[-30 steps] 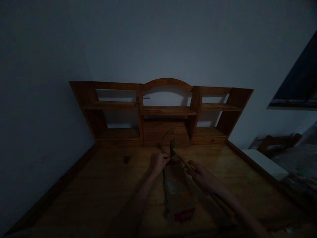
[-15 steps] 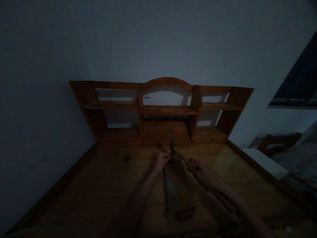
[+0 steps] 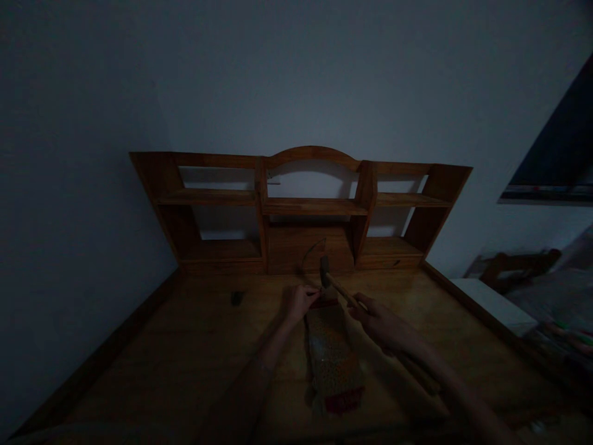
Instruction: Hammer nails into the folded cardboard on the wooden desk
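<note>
In dim light, my right hand (image 3: 377,321) is closed round the wooden handle of a hammer (image 3: 341,290). The hammer's dark head is over the far end of a flat, speckled packet (image 3: 331,346) with red ends, which lies lengthwise on the wooden desk (image 3: 199,346). My left hand (image 3: 302,303) is at the packet's far left corner, thumb and fingers pinched together close to the hammer head. What sits in that pinch is too small and dark to make out. A thin curved strand or wire (image 3: 312,247) rises behind the hammer head.
A wooden shelf unit (image 3: 315,207) stands along the back of the desk against the wall. A small dark object (image 3: 237,298) lies left of my left hand. To the right are a white surface (image 3: 493,303) and a wooden chair back (image 3: 519,269).
The hammer head has dipped very slightly towards the packet's far end. My left hand stays pinched in nearly the same place, and the packet has hardly moved.
</note>
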`<state>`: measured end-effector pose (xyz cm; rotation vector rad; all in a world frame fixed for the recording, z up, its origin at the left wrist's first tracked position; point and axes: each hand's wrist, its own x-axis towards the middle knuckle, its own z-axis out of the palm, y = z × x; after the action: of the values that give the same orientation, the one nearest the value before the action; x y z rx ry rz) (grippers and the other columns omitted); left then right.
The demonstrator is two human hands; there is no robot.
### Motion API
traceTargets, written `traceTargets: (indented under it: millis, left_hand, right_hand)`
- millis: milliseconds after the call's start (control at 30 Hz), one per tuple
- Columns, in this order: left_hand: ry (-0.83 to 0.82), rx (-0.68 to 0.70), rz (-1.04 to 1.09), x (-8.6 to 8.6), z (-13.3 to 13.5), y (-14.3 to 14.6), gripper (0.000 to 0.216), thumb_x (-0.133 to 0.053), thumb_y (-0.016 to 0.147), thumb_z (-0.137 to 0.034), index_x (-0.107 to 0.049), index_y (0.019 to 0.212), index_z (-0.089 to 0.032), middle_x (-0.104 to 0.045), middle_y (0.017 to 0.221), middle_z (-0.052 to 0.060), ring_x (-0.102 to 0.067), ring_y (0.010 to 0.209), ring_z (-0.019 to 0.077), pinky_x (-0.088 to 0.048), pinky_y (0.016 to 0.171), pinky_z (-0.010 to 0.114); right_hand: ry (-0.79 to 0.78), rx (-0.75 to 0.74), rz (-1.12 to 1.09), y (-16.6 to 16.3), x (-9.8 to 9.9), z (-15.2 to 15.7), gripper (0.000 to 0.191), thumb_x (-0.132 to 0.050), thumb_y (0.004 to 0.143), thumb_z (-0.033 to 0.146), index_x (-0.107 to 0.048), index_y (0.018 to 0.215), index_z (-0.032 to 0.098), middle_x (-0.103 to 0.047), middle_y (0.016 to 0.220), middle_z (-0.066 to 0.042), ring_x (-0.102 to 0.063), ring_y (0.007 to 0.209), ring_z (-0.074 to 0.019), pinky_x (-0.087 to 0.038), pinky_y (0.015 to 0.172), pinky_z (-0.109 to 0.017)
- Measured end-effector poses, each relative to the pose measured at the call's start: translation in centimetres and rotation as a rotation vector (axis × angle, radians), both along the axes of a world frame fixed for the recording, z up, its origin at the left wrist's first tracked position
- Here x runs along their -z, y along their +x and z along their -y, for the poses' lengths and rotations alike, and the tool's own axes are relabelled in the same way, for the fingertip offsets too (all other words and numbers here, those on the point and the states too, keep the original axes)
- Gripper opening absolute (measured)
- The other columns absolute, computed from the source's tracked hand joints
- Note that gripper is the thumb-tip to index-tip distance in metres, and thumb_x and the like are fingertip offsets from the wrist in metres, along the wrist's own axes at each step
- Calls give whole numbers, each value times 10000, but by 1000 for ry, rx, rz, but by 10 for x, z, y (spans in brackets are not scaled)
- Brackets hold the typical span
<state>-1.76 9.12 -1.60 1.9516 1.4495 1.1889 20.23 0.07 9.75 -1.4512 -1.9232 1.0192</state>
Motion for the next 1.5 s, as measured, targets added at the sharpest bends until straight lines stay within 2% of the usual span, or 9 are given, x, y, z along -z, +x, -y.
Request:
traceTargets:
  millis: [300,467,567,733,900,1033,1167,1367,1500]
  left_hand:
    - [2,24,-34,3,-2,-2,180,-600,800,-342,-744,845,-245,-726,842,-5,-650,742,172,-442,634,231]
    - [-19,31,-9,0,0,-1,199,-584,806,-342,-743,839,-228,-724,831,8,-642,741,171,-435,639,229]
    - [-22,27,-33,-2,2,-1,195,-585,806,-346,-743,832,-234,-721,814,4,-638,734,162,-425,631,218]
    - [-9,27,-33,0,1,-2,188,-587,810,-345,-742,832,-242,-721,810,-2,-637,714,157,-415,608,212]
    - [-19,14,-46,3,-1,-2,187,-599,804,-333,-742,844,-219,-721,848,8,-643,749,170,-438,648,227]
    - [-21,25,-45,7,-4,-3,184,-595,816,-317,-740,884,-226,-720,910,15,-652,788,170,-455,681,232]
    - [-6,20,14,13,-8,-1,180,-610,809,-335,-738,888,-236,-720,932,14,-661,830,179,-470,714,241]
    - [-58,30,44,13,-7,1,187,-600,815,-346,-736,890,-241,-725,900,-3,-668,810,172,-472,685,223]
    - [-30,29,29,15,-9,0,192,-610,810,-358,-736,892,-240,-724,910,4,-666,804,173,-467,686,230]
  right_hand:
    - [-5,-55,5,-4,-1,3,259,-470,852,422,-590,978,231,-628,743,-31,-546,579,-144,-390,475,-222]
    - [5,-46,-12,-4,-3,4,247,-484,846,420,-592,968,235,-628,757,-38,-544,575,-141,-388,465,-216]
    - [-19,-37,-14,-4,-3,4,255,-498,837,436,-592,968,238,-634,789,-41,-546,578,-137,-390,460,-213]
    - [-41,-29,-15,-3,0,2,286,-481,846,458,-580,1004,241,-580,638,-6,-505,503,-117,-364,431,-197]
    - [-145,-9,16,-1,5,1,374,-468,838,516,-549,1085,248,-526,589,24,-439,412,-91,-309,354,-185]
    - [-213,36,-105,-1,9,-5,465,-487,823,540,-492,1169,229,-419,522,69,-362,380,-63,-266,346,-160]
    - [-286,31,-231,3,9,-16,424,-483,819,541,-518,1082,211,-411,541,74,-304,350,-43,-239,328,-161]
    - [-229,10,-113,15,13,-18,406,-484,812,544,-545,1003,191,-454,568,61,-338,340,-43,-261,311,-166]
    - [-185,-10,-90,15,15,-11,472,-477,815,552,-556,1083,171,-479,571,48,-368,364,-53,-288,339,-173]
